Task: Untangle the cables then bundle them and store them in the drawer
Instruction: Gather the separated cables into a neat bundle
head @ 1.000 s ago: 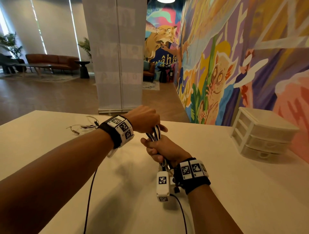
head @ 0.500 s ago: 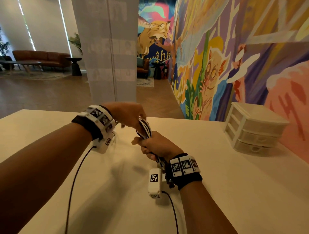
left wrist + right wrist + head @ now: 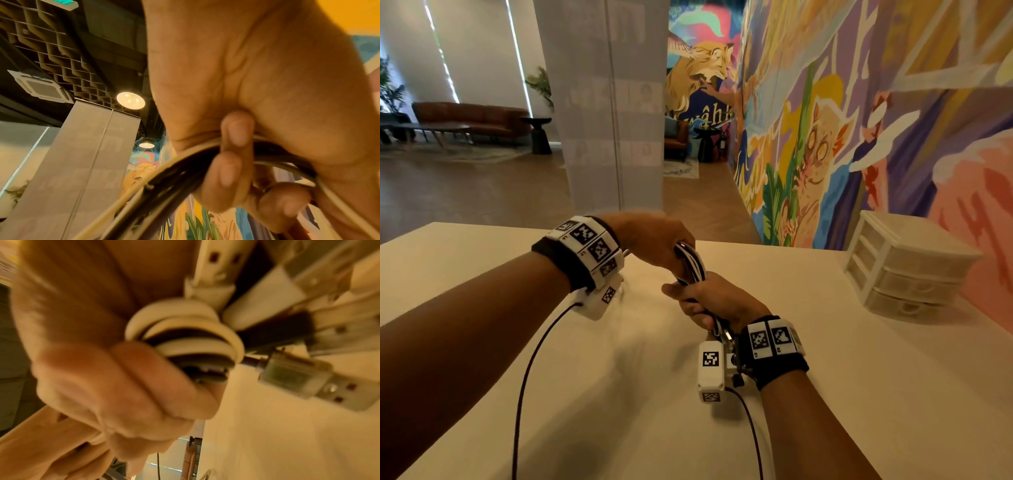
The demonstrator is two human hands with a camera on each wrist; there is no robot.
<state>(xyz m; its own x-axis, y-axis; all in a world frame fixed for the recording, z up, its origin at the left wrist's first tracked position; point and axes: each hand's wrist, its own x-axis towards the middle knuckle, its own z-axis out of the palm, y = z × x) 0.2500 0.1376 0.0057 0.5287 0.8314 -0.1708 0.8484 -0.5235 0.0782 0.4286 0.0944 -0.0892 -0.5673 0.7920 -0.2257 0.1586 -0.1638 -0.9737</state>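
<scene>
A bundle of black and white cables (image 3: pixel 691 264) is held above the table between both hands. My left hand (image 3: pixel 654 240) grips its upper loop, with the fingers (image 3: pixel 230 170) curled round the strands of the cables (image 3: pixel 164 177). Just below, my right hand (image 3: pixel 709 301) grips the lower part in a fist. In the right wrist view the cables (image 3: pixel 185 331) are coiled at my fingers (image 3: pixel 144 386), and several USB plugs (image 3: pixel 304 379) stick out beside them. The white drawer unit (image 3: pixel 907 270) stands at the table's right, its three drawers closed.
The cream table (image 3: pixel 859 394) runs to a painted mural wall on the right. Black wrist-camera leads (image 3: pixel 524 377) hang from both wrists over the table. Beyond the far edge are a grey pillar (image 3: pixel 606 102) and a lounge with a sofa.
Both hands and the bundle have stayed together while the left wrist turned over the bundle. The view swung, and the loose thin cable at the table's far left is out of sight.
</scene>
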